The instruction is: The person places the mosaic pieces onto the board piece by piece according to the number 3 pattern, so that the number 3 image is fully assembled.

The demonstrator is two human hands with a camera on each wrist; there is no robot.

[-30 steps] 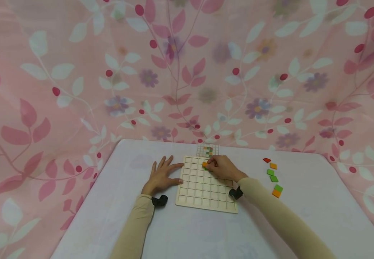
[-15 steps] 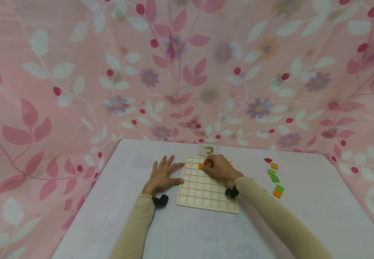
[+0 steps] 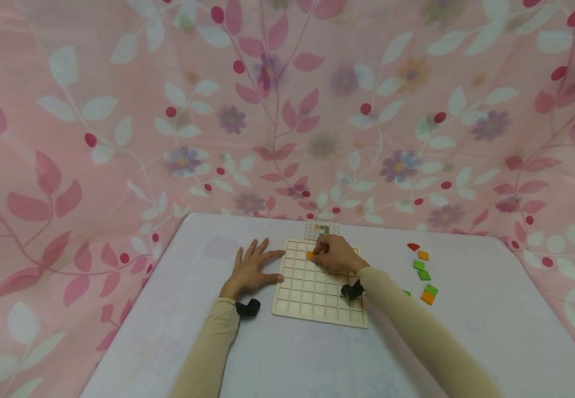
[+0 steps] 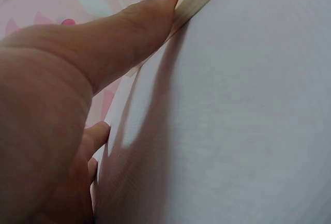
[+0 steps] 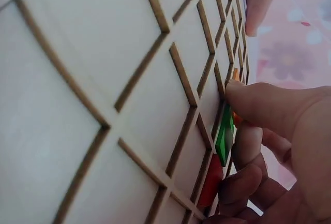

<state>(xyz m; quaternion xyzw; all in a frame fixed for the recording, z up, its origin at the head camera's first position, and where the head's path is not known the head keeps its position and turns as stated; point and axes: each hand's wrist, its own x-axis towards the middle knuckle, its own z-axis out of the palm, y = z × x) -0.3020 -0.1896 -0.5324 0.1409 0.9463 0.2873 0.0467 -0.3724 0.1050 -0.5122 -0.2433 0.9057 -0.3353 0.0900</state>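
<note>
My left hand (image 3: 251, 272) lies spread at the left side of a wooden grid board (image 3: 294, 301), its thumb and index fingertip against the edge. In the left wrist view, the thumb (image 4: 129, 38) meets the board's side. Over the upper part of the board, my right hand (image 3: 337, 254) has its fingers curled, thumb and fingertips at a small orange square tile (image 3: 309, 255). The right wrist view shows the thumb covering part of that tile, with a green tile (image 5: 224, 138) and a red tile (image 5: 210, 182) in line below, partly behind the fingers.
Behind the board lies a small grid card (image 3: 309, 228) with coloured squares. Loose on the right of the white table (image 3: 307, 365) are a red quarter-round piece (image 3: 413, 246), orange tiles (image 3: 423, 256) and several green tiles (image 3: 423, 275). A floral cloth (image 3: 277, 138) hangs behind.
My right hand has shifted slightly left, and the orange tile has moved left and down onto the board. A green tile shows from behind the right forearm. My left hand has stayed put.
</note>
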